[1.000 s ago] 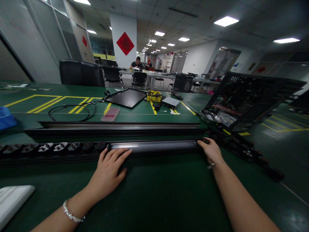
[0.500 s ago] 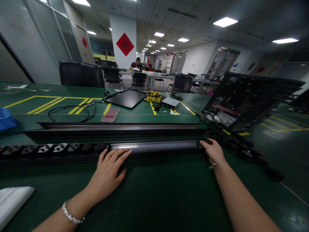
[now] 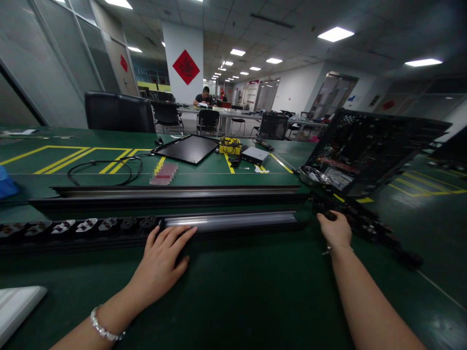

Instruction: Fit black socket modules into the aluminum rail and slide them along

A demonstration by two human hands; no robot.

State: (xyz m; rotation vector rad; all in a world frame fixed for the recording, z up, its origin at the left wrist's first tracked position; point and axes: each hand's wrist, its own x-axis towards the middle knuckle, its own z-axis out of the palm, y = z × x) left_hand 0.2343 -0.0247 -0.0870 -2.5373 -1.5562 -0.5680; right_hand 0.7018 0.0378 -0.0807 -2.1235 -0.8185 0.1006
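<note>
My left hand (image 3: 160, 257) lies with its fingers spread on the near edge of a long black aluminium rail (image 3: 229, 221), just by its shiny silver channel. Black and patterned socket modules (image 3: 86, 225) line the rail's left part. My right hand (image 3: 334, 229) is past the rail's right end, with its fingers curled over a dark connector piece (image 3: 324, 214). That piece belongs to a black connector strip (image 3: 368, 228) running diagonally to the lower right. A second long black rail (image 3: 175, 192) lies parallel behind the first. My wrists hide nothing of the rails.
The green work table (image 3: 226, 291) has yellow markings. Farther back are a black flat panel (image 3: 186, 148), a yellow cable bundle (image 3: 230, 145), a white box (image 3: 254, 155) and a black cable loop (image 3: 105, 172). A black mesh chassis (image 3: 368, 150) stands at right. A person sits far behind.
My right hand has moved right and nearer to me, off the rail's end and onto the dark connector piece. My left hand stays on the rail, and the view has shifted slightly.
</note>
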